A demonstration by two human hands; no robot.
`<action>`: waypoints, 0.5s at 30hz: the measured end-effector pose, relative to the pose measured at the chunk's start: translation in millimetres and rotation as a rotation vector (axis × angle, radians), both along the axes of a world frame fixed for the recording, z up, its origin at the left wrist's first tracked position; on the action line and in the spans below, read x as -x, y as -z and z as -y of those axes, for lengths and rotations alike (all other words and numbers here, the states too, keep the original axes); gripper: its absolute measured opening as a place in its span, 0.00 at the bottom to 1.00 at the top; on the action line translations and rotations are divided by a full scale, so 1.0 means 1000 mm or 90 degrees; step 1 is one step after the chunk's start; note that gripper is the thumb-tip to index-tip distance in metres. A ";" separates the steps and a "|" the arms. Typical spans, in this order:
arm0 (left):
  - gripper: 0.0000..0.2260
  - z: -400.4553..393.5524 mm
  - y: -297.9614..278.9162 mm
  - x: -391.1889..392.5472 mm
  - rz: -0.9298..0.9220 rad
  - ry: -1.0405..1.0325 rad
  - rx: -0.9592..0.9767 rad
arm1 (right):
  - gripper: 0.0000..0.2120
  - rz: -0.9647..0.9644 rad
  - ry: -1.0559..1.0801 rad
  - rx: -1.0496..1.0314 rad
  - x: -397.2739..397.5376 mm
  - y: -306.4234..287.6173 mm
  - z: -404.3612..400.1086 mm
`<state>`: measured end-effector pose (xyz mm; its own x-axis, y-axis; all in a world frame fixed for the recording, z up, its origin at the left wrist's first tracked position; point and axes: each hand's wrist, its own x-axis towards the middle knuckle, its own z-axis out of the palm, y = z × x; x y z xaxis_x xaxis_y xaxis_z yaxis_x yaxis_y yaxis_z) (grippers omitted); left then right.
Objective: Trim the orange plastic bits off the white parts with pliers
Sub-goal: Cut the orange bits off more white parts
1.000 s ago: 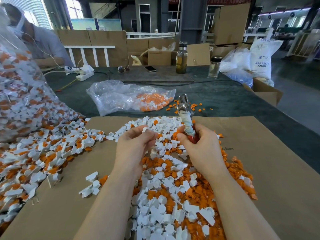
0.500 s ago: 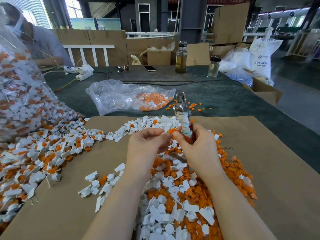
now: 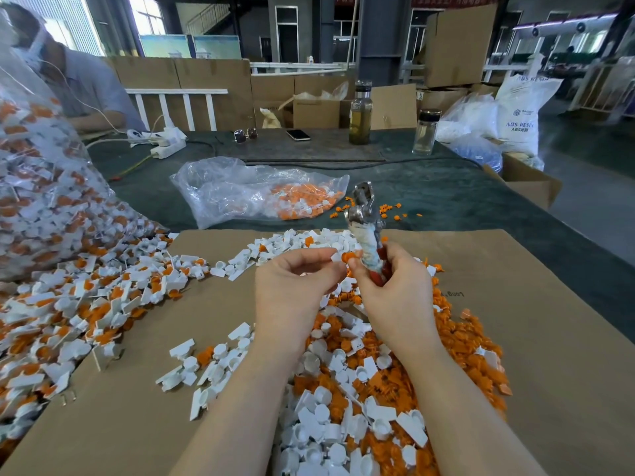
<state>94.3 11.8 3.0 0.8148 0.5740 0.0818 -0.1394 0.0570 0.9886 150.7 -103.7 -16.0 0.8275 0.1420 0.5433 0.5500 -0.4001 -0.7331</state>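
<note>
The white part (image 3: 336,256), its orange bit (image 3: 349,257) attached, is now raised between both hands above the heap; a second ago the left hand (image 3: 295,286) was picking. Left fingertips pinch it. The right hand (image 3: 395,290) is closed on the cloth-wrapped pliers (image 3: 364,228), steel head upward. Trimming is next, on the cardboard (image 3: 532,338).

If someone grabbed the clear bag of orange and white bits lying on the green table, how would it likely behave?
The clear bag would probably be floppy: its film lies crumpled and slack. It likely feels light, with parts filling only one end. The contents would likely shift or spill when it is lifted.
</note>
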 end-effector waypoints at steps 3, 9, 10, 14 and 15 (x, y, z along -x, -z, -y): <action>0.10 0.002 -0.002 0.001 0.005 -0.012 -0.045 | 0.07 0.002 0.002 0.007 0.001 0.000 0.000; 0.10 0.003 -0.003 0.001 0.001 -0.025 -0.073 | 0.08 -0.009 -0.005 0.033 0.002 -0.002 -0.001; 0.10 0.003 -0.003 0.001 -0.003 -0.028 -0.077 | 0.08 -0.013 -0.011 0.037 0.002 -0.002 -0.001; 0.08 0.005 -0.002 -0.002 -0.010 -0.034 -0.075 | 0.08 -0.027 -0.028 0.061 0.001 -0.003 0.000; 0.07 0.005 -0.001 -0.002 -0.013 -0.037 -0.074 | 0.07 -0.029 -0.034 0.066 0.001 -0.002 0.000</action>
<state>96.4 7.0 4.2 0.7827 0.6076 0.1350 -0.1195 -0.0662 0.9906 149.8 -103.5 -13.5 0.8410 0.2391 0.4854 0.5392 -0.4460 -0.7144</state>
